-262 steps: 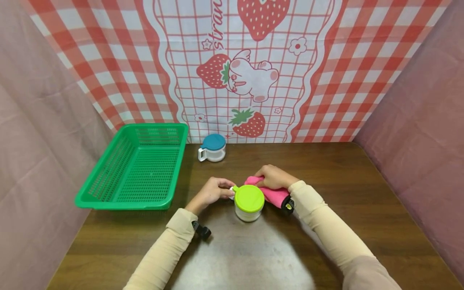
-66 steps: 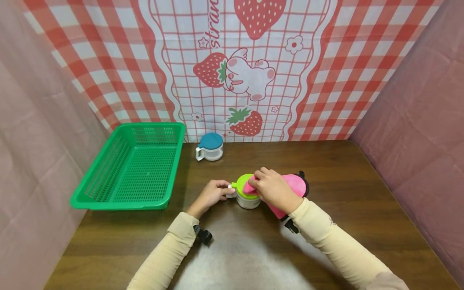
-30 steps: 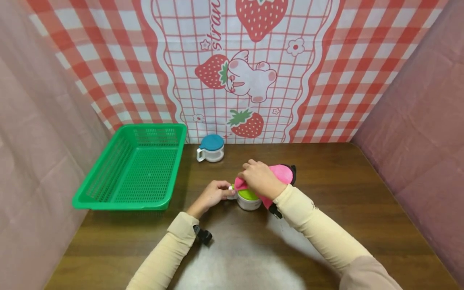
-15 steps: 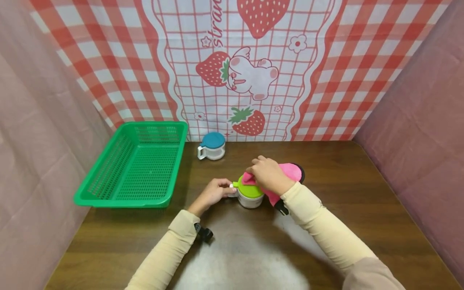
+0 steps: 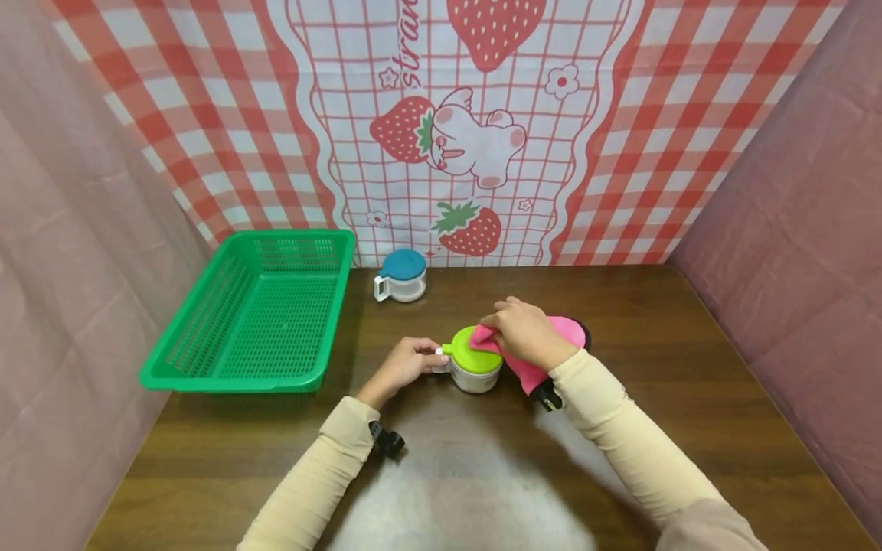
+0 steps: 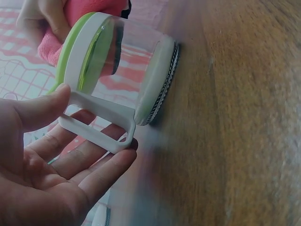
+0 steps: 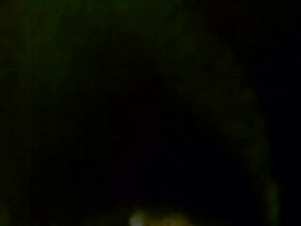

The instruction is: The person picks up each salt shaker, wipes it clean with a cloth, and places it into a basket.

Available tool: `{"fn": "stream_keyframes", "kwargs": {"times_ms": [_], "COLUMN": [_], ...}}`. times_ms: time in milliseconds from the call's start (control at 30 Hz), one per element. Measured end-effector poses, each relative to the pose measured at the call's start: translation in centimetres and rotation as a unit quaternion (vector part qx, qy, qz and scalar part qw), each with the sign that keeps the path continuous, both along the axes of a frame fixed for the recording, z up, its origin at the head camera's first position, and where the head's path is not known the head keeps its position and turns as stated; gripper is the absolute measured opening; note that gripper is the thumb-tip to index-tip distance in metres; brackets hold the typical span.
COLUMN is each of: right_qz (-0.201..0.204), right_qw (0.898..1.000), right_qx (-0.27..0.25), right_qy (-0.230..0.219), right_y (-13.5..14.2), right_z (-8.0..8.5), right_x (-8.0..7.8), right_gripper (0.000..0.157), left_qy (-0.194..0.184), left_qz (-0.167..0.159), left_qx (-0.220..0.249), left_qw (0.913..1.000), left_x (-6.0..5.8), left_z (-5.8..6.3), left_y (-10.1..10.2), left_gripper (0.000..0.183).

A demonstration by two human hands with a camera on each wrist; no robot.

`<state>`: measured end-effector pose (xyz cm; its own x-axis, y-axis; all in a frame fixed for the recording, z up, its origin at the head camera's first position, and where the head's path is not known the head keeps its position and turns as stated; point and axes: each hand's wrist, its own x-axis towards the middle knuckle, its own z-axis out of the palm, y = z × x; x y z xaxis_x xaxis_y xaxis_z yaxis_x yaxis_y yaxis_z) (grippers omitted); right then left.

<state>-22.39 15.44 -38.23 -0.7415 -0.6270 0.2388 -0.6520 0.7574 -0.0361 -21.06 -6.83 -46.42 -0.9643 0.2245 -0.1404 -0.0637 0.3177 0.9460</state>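
Observation:
A clear seasoning jar (image 5: pixel 475 380) with a lime-green lid (image 5: pixel 471 358) stands upright on the table in front of me. My left hand (image 5: pixel 405 367) pinches its white handle (image 6: pixel 101 120), thumb on top and fingers curled below, as the left wrist view shows. My right hand (image 5: pixel 524 330) grips a pink cloth (image 5: pixel 530 371) and presses a bunched corner of it on the right part of the lid. The rest of the cloth drapes to the right of the jar, partly under my wrist. Almost everything is black in the right wrist view.
A second jar with a blue lid (image 5: pixel 403 265) stands at the back, by the printed curtain. To the left sits a green plastic basket (image 5: pixel 338 306) with slotted walls. Pink cloth hangs on both sides of the wooden table (image 5: pixel 654 367).
Over the last second my right hand has slid the cloth rightward across the lid, uncovering its left part. Earlier the cloth was beside the jar. My left hand stays at the handle.

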Motion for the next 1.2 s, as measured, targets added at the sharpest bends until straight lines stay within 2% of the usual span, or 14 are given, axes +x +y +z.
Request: {"fn": "stream_keyframes", "kwargs": {"times_ms": [133,367,633,800,1200], "right_qz": [-0.007,-0.007,0.006,0.01,0.028], "right_qw": [1.0,1.0,1.0,1.0,0.999], "right_qx": [-0.008,-0.015,-0.019,-0.019,-0.023], "right_qy": [-0.021,-0.019,0.005,0.014,0.041], "right_y": [0.6,1.1,1.1,1.0,0.4], "right_z": [-0.1,-0.2,-0.5,-0.7,-0.8], "right_x": [0.3,1.1,2.2,2.8,3.2], "right_gripper": [0.024,0.023,0.02,0.018,0.017], "left_qy": [0.003,-0.001,0.006,-0.004,-0.001], "left_qz": [0.0,0.0,0.005,0.008,0.002], "left_qx": [-0.005,-0.006,-0.004,0.011,0.001], "left_qw": [1.0,1.0,1.0,0.9999,1.0], "left_x": [0.0,0.0,0.1,0.0,0.0], "left_z": [-0.1,-0.1,-0.2,-0.2,-0.1], "left_y": [0.0,0.0,0.1,0.2,0.1], "left_gripper": [0.021,0.022,0.022,0.022,0.023]}}
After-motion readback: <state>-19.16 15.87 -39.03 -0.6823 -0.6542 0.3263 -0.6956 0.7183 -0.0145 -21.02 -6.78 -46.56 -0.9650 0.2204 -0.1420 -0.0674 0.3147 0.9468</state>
